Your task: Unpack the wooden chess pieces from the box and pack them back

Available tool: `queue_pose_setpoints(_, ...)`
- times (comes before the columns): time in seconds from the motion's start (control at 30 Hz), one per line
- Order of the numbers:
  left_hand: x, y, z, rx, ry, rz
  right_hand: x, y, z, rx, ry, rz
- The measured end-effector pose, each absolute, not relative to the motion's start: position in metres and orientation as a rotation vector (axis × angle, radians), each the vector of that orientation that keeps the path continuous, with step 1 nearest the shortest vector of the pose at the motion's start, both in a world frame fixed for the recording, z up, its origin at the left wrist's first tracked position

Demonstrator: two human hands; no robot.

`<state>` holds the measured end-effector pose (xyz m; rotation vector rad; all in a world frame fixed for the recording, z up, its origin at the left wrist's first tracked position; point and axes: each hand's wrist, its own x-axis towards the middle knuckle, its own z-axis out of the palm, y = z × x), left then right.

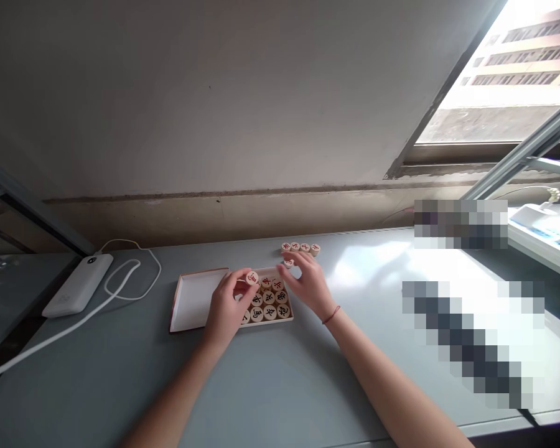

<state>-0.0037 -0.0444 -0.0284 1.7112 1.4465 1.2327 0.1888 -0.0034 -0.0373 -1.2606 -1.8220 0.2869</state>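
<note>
Between the thumb and fingers of my left hand (228,305) is a round chess piece (252,278) with a red character, held above an open box (280,321). Rows of round pieces (270,312) with dark and red characters fill the box's visible part; my left hand hides some of them. Just past the box's back right corner, my right hand (310,283) pinches another red-marked piece (288,264). Behind it, several red-marked pieces (305,248) stand in a row on the grey table.
The box's empty white lid (196,302) lies left of the box. Farther left are a white power bank (78,285) and looping white cables (121,280). A wall (214,218) runs along the table's back edge. Pixelated patches cover things on the right.
</note>
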Motion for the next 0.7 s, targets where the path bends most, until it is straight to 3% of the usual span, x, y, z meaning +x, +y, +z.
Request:
queue_pose_setpoints(0.27,-0.003,-0.048,-0.024,2.321,1.427,1.171,0.155,-0.032,-0.018,-0.997,-1.888,0.461)
queue_pose_setpoints(0.53,-0.023,-0.038,-0.025,2.355,1.691,0.963,0.212,0.011,-0.048,-1.450,-1.688,0.171)
queue_pose_setpoints(0.7,-0.023,-0.039,-0.025,2.286,1.656,0.968,0.213,0.016,-0.066,-1.493,-1.842,0.225)
